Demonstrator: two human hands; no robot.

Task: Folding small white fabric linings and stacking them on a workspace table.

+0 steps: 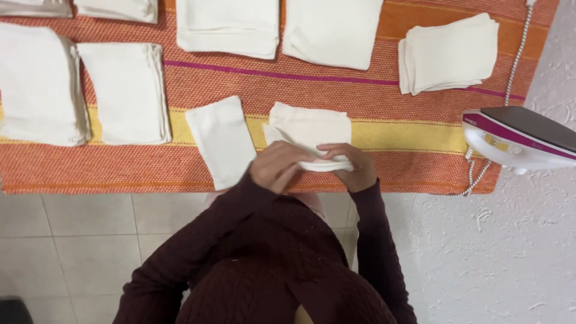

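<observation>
1. Cream folded cloth (309, 129) is lying on the orange striped mat (384, 90), near its front edge, at the middle.
2. I am seeing the left hand (277, 166) curling over the cloth's near left corner, fingers pinching the fold.
3. I am watching the right hand (351, 165) gripping the near right edge.
4. Another folded cloth (222, 141) is lying just left; an iron (519, 138) is standing far right.

orange striped woven cloth (384, 102) covers surface. folded white cloth stacks (449, 54) lie along its far part, single folded cloth (222, 141) near front edge. white-purple iron (519, 138) stands at right, cord (517, 54) beside.
</observation>
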